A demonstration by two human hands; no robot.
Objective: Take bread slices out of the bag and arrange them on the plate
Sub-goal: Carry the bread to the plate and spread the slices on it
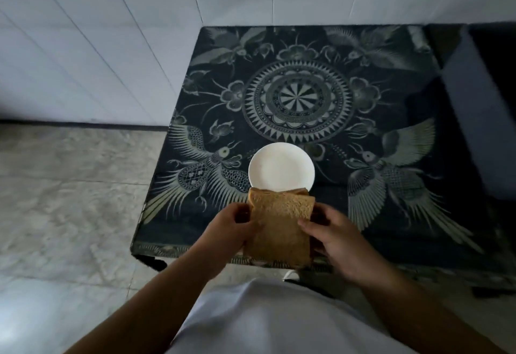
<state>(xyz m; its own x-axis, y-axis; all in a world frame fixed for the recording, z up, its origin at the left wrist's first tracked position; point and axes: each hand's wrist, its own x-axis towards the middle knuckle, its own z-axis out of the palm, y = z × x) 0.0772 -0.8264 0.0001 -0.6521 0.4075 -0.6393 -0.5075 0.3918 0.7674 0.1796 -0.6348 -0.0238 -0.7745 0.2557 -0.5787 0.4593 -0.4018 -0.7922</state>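
A stack of brown bread slices is held upright above the table's near edge, between both hands. My left hand grips its left side and my right hand grips its right side, fingers over the front slice. I cannot make out a bag around the bread. Just beyond the bread stands a round white plate with nothing visible on it; the top of the bread hides its near rim.
The table carries a dark cloth printed with birds and a central medallion. White tiled wall runs behind and to the left. Grey floor tiles lie left of the table. A dark object stands at the right edge.
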